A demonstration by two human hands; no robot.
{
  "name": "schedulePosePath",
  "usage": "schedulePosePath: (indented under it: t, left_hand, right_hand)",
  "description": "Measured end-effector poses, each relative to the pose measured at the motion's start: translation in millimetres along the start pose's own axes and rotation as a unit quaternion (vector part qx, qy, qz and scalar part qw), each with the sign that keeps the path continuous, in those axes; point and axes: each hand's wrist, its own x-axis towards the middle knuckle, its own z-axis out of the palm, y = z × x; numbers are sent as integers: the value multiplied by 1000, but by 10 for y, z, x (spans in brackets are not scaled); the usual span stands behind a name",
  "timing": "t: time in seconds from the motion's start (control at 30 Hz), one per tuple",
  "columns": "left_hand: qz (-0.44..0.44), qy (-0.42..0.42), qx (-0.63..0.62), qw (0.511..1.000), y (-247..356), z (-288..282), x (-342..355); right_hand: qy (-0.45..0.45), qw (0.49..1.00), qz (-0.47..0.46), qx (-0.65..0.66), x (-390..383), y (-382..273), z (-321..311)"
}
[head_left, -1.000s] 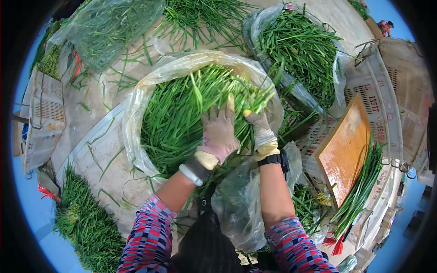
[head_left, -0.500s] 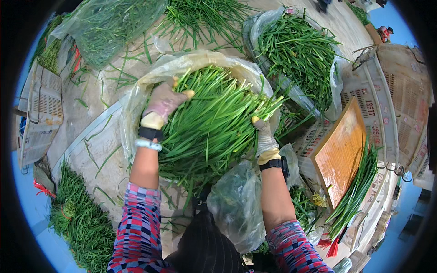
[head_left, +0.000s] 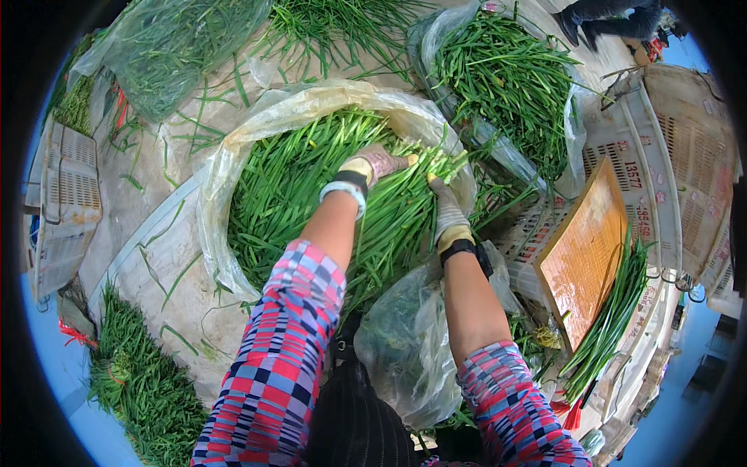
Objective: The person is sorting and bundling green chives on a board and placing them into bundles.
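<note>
Gloved left hand [head_left: 376,165] at 12 o'clock lies over the green stalks [head_left: 299,175], right hand [head_left: 449,210] between 2 and 3 beside their pale ends. Fingers are half buried, can't tell if either's pinching. Stalks fill an open plastic bag [head_left: 214,210] around 11; wooden board [head_left: 585,261] at 3.

this looks like a produce-handling yard or packing area: long green stalks [head_left: 311,156] fill an open plastic sack [head_left: 214,210], more greens [head_left: 506,93] are heaped in another bag, tied bundles [head_left: 148,397] lie on the pale ground [head_left: 128,218], and slotted plastic crates [head_left: 74,191] stand around the edges, worn and grubby.
</note>
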Motion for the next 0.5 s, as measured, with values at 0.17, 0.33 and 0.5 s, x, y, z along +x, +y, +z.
schedulePosePath:
  t: [0.17,0.33,0.5]
  left_hand:
    - [50,-48,111,991,-216,-34,31]
    - [181,43,46,981,-107,-287,-807]
    - [244,79,-46,965,-641,-268,-1952]
  right_hand:
    - [-10,980,-136,-144,39,65,303]
    - [-200,974,-27,102,-525,-220,293]
    - [-323,927,-192,-12,-1283,-392,706]
